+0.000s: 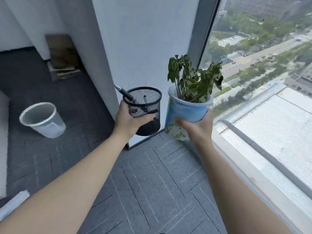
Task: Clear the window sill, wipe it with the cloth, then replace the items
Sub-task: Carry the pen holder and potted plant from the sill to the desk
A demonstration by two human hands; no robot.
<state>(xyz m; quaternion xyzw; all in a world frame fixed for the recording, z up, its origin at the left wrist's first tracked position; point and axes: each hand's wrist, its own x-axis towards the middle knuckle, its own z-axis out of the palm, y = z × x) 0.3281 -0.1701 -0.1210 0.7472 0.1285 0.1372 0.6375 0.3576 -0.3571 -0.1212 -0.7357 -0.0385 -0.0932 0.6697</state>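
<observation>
Right hand (196, 127) covering plant pot (185, 112) base; mesh pen holder (145, 112) hiding pens' (125, 94) lower ends.

Soft daylight enters through the tall glass window (263, 53) on the right and leaves the pale grey wall panel (146, 48) evenly bright. The dark grey carpet floor (55, 92) at left sits dimmer. Shadows are faint (no hard edges anywhere). Wide-angle bending curves the straight lines near the borders, and the whole picture looks slightly soft, most at the corners.

floor (152, 191): grey carpet tiles | wall (143, 48): white | window (261, 48): daylight
</observation>
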